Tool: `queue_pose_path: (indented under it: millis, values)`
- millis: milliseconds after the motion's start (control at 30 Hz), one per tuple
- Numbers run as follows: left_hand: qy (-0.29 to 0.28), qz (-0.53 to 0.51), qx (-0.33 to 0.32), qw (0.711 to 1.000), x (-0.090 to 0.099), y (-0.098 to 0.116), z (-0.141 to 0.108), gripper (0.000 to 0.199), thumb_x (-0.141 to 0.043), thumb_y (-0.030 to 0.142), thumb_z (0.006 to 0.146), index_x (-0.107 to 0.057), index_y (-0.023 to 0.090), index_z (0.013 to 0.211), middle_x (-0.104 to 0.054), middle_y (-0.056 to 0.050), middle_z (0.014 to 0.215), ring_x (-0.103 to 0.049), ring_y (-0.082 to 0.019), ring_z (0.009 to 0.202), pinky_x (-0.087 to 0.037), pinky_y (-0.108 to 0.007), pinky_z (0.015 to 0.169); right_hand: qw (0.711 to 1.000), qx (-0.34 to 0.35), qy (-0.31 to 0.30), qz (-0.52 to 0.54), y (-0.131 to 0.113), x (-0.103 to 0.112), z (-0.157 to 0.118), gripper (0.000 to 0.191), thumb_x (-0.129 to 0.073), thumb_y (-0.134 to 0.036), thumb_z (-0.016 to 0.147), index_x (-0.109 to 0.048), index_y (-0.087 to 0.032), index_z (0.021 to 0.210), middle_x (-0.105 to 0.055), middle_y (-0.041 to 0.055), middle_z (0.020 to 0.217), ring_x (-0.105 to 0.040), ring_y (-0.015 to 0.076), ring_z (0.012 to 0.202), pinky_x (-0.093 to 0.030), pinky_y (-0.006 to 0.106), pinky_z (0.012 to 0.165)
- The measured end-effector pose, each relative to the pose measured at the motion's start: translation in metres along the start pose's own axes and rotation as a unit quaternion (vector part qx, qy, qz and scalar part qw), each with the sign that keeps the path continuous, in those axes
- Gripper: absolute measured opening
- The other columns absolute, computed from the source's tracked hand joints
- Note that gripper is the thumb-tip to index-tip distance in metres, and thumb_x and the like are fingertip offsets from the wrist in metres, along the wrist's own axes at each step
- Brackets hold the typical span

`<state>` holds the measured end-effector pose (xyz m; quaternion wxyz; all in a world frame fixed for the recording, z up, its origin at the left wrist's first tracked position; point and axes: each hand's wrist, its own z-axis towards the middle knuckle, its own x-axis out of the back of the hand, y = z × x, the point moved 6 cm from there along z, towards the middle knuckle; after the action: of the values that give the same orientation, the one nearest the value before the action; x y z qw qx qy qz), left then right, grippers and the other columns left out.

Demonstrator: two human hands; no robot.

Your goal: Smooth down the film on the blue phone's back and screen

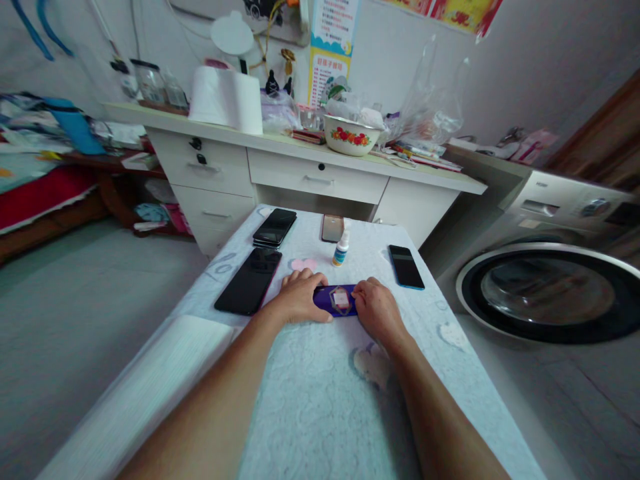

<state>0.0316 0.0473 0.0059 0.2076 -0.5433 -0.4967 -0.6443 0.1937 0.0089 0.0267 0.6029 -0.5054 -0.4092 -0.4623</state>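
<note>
A purple phone (327,301), apparently back side up, lies crosswise on the cloth-covered table, with a ring-like outline and a pale square at its middle. My left hand (301,297) grips its left end, thumb along the near edge and fingers over the far one. At the right end, my right hand (376,304) has its fingers curled and pressed on the phone; their tips are partly hidden. Just beyond stands a small white spray bottle (341,249) with a blue and yellow label. A black tablet (249,280) rests left of my left hand.
Stacked dark phones (275,227) lie at the far left, a brownish phone (333,228) at the far edge and a blue-edged phone (406,267) at right. White folded material (175,360) covers the near left. Behind are a white desk (320,175) and a washing machine (550,267).
</note>
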Motion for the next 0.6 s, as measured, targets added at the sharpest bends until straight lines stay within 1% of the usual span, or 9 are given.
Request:
queue_pose_path:
  millis: [167, 267, 400, 600]
  values:
    - [0.004, -0.003, -0.001, 1.0, 0.0, -0.001, 0.0, 0.069, -0.07, 0.059, 0.051, -0.049, 0.033, 0.112, -0.046, -0.003, 0.118, -0.043, -0.029, 0.114, -0.036, -0.041, 0.094, 1.0, -0.006, 0.012, 0.003, 0.005, 0.001, 0.0, 0.02, -0.046, -0.02, 0.088, -0.066, -0.018, 0.087, -0.06, 0.0051, 0.088, -0.055, 0.0138, 0.079, -0.035, 0.023, 0.071]
    - [0.005, -0.007, -0.002, 1.0, 0.0, -0.001, 0.0, 0.069, -0.071, 0.059, 0.051, -0.049, 0.034, 0.111, -0.046, -0.002, 0.117, -0.043, -0.029, 0.114, -0.036, -0.04, 0.094, 1.0, -0.017, 0.009, -0.003, 0.007, 0.002, 0.0, 0.02, -0.047, -0.02, 0.088, -0.066, -0.018, 0.087, -0.061, 0.0052, 0.089, -0.056, 0.0139, 0.08, -0.035, 0.023, 0.072]
    - [0.005, -0.009, -0.001, 1.0, 0.0, -0.002, 0.001, 0.069, -0.071, 0.059, 0.051, -0.049, 0.034, 0.111, -0.046, -0.003, 0.118, -0.043, -0.029, 0.115, -0.036, -0.041, 0.095, 0.999, -0.035, 0.005, -0.01, 0.01, 0.002, 0.001, 0.02, -0.047, -0.021, 0.089, -0.066, -0.017, 0.088, -0.061, 0.0062, 0.09, -0.056, 0.0148, 0.083, -0.036, 0.023, 0.073]
    - [0.001, -0.001, 0.006, 1.0, 0.0, 0.0, 0.0, 0.068, -0.071, 0.057, 0.051, -0.048, 0.034, 0.112, -0.047, -0.002, 0.12, -0.042, -0.03, 0.116, -0.034, -0.041, 0.096, 0.999, -0.039, 0.016, -0.015, 0.014, 0.003, 0.001, 0.02, -0.047, -0.02, 0.088, -0.066, -0.017, 0.087, -0.061, 0.0062, 0.089, -0.056, 0.0146, 0.082, -0.036, 0.023, 0.073]
